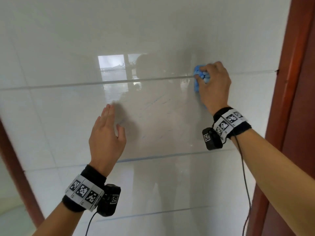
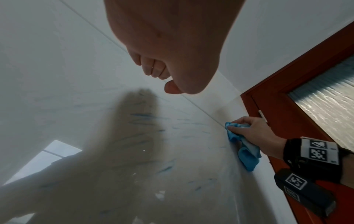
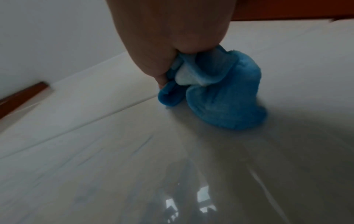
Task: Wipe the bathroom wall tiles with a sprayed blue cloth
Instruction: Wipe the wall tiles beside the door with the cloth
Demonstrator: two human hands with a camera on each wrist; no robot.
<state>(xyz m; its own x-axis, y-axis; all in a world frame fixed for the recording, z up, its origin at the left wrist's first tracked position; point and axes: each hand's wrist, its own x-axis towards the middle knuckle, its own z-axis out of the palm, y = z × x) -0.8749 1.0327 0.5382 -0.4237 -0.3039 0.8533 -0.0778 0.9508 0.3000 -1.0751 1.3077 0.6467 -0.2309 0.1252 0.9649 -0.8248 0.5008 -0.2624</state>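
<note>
Right hand (image 1: 214, 84) grip clenched round blue cloth (image 1: 197, 79), pressing wall tiles (image 1: 68, 48); left hand (image 1: 106, 138) raised, fingers straight, empty.

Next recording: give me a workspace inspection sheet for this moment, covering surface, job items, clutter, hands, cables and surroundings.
Surface: glossy wall tiles, faint blue streaks below the grout line.
Job's things: blue cloth bunched against the tiles beside the door frame.
Clutter: nothing seen.
Hands: right hand grips the cloth; left hand open, fingers straight, near the tiles.
Cables: black cable hangs from the right wrist camera, another from the left.
Surroundings: reddish door frame, ribbed glass pane.
</note>
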